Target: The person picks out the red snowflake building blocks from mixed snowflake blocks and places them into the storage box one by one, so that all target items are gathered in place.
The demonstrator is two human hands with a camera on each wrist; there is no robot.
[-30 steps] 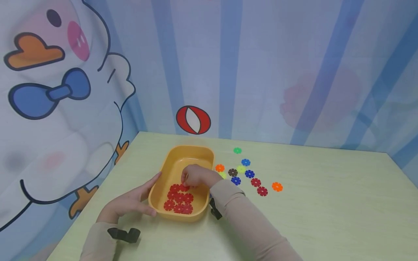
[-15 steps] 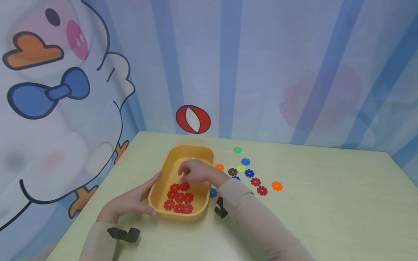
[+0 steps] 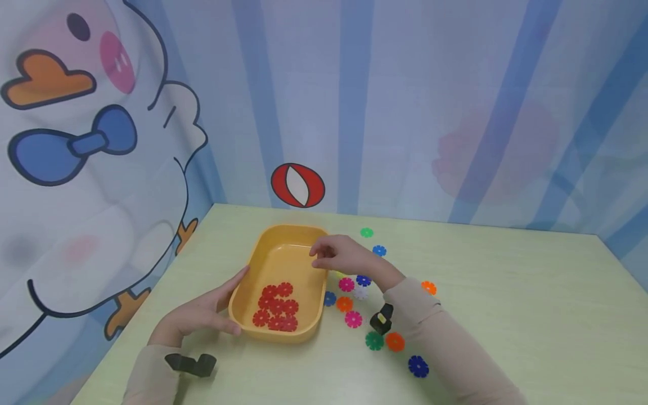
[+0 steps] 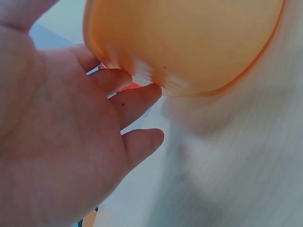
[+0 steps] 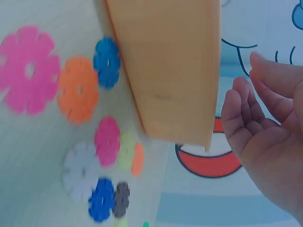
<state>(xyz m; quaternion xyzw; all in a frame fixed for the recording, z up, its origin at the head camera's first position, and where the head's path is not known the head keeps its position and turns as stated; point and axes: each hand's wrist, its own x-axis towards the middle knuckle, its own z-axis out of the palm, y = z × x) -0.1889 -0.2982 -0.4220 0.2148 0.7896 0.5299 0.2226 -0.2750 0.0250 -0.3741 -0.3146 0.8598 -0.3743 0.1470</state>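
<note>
Right hand (image 3: 346, 257) has moved toward the right edge of the worktop (image 3: 531, 315), loosely curved, probably empty; left hand (image 3: 199, 316) spread against tray (image 3: 291, 260). I'd call the red discs (image 3: 277, 306) released.

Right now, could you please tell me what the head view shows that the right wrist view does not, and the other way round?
Only the head view shows the red discs inside the tray and the left hand at the tray's left side.
Only the right wrist view shows the brown disc, which the right hand seems to hide from the head camera.
Both show the tray, the right hand, the white disc and the printed ball.
</note>
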